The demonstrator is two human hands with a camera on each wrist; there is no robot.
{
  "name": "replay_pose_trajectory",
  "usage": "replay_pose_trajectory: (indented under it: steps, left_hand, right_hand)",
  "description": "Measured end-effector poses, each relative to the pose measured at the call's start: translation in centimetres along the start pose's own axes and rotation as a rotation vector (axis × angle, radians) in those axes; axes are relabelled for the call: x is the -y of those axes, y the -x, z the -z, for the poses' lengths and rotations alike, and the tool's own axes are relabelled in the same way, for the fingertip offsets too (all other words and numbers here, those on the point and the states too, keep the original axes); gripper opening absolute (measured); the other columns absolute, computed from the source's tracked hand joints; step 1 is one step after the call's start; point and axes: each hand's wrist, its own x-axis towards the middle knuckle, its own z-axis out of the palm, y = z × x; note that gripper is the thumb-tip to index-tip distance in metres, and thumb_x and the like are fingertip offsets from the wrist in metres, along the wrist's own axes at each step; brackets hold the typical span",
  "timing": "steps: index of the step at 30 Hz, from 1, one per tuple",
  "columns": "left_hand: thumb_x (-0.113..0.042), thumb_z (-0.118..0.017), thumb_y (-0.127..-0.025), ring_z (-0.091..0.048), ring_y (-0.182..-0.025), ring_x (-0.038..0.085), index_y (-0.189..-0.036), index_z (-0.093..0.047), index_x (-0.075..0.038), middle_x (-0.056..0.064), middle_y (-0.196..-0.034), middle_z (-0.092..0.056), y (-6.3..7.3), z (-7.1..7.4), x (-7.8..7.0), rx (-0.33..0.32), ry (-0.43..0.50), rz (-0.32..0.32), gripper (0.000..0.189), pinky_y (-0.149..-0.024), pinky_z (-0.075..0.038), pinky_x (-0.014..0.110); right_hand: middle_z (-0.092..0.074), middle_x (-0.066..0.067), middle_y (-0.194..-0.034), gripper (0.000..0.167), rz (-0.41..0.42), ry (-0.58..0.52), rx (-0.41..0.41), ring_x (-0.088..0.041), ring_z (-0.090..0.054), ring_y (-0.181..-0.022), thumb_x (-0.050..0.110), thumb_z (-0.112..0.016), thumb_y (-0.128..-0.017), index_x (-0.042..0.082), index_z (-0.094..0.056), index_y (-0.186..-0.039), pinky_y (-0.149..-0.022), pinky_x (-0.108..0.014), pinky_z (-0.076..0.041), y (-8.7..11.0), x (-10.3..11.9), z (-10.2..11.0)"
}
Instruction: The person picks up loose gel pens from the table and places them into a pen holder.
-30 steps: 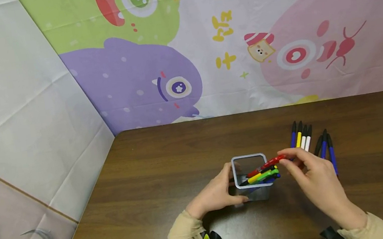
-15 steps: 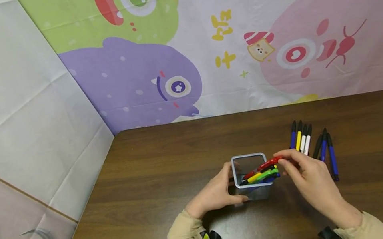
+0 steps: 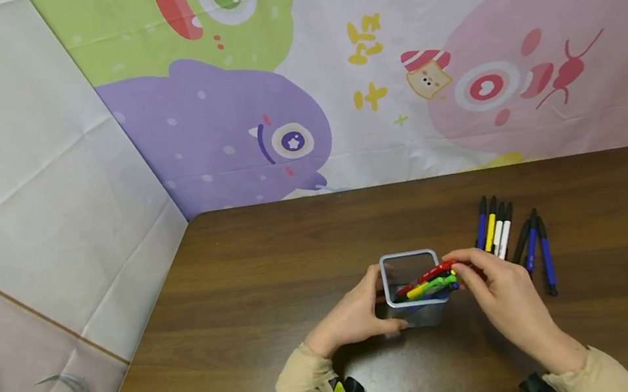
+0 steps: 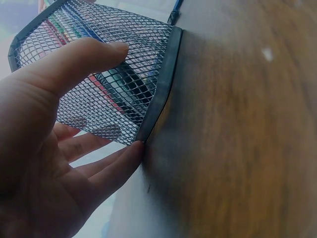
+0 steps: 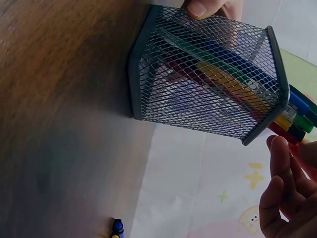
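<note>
A mesh pen holder (image 3: 418, 318) with a pale rim stands on the table, gripped by my left hand (image 3: 350, 316); the left wrist view shows the thumb on one mesh wall (image 4: 143, 44) and the fingers around the far side. My right hand (image 3: 506, 296) pinches a red pen (image 3: 425, 278) near its upper end at the right of the rim, its lower part inside the holder. Leaning beside it in the holder are a yellow pen (image 3: 415, 292), a green pen (image 3: 441, 283) and a blue one, whose tops stick out past the rim (image 5: 281, 101) in the right wrist view.
Right of the holder on the brown table (image 3: 273, 248), several pens lie in two groups: blue, yellow and white ones with black ends (image 3: 491, 225), and a black and blue group (image 3: 532, 247). A cartoon-printed cloth (image 3: 379, 147) hangs behind the table.
My right hand has moved slightly left and the red pen has slid deeper into the pen holder. My left hand has kept its grip in place.
</note>
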Motion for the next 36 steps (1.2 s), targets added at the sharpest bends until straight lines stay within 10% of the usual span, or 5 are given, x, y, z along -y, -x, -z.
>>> replay_pose_trajectory:
  steps: [36]
  left_hand:
    - [-0.027,-0.076,-0.073,-0.050,-0.115,0.010,-0.130,-0.027,-0.014,0.005,-0.128,-0.046,0.08,0.11,-0.17,0.006,-0.052,0.016,0.077,-0.094,-0.042,0.021]
  right_hand:
    - [-0.052,0.011,-0.071,0.015,0.012,0.034,0.039,-0.001,-0.037,-0.052,0.012,-0.054,-0.091,0.015,-0.065,-0.101,-0.046,-0.018,-0.033,0.10,-0.22,0.03]
